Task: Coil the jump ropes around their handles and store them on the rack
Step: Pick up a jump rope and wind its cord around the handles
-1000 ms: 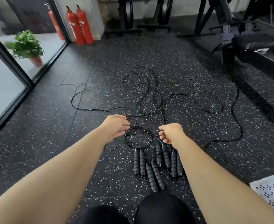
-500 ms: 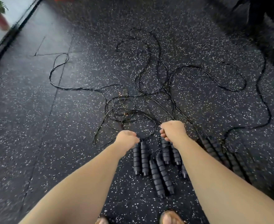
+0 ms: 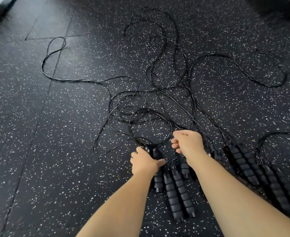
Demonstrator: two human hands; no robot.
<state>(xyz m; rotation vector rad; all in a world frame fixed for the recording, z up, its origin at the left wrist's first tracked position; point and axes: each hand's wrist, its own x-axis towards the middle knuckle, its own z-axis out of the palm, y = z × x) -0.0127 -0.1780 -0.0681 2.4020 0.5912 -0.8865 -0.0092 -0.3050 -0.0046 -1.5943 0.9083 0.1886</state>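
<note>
Black foam handles [image 3: 158,170] under left hand [image 3: 145,161], grip curled round them; right hand [image 3: 187,142] pinches cord [image 3: 178,128].

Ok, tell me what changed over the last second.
The left hand dropped from the cords onto the leftmost handles and grips them. The right hand keeps its pinch on the cords, a loop of which spread out. The other handles stayed on the floor.

I cannot confirm what my right hand [image 3: 187,141] holds; its curled fingers [image 3: 176,144] hide any cord. My left hand [image 3: 145,162] covers one handle [image 3: 158,181]. The rightmost handles [image 3: 281,189] are motion-blurred near the frame edge.
</note>
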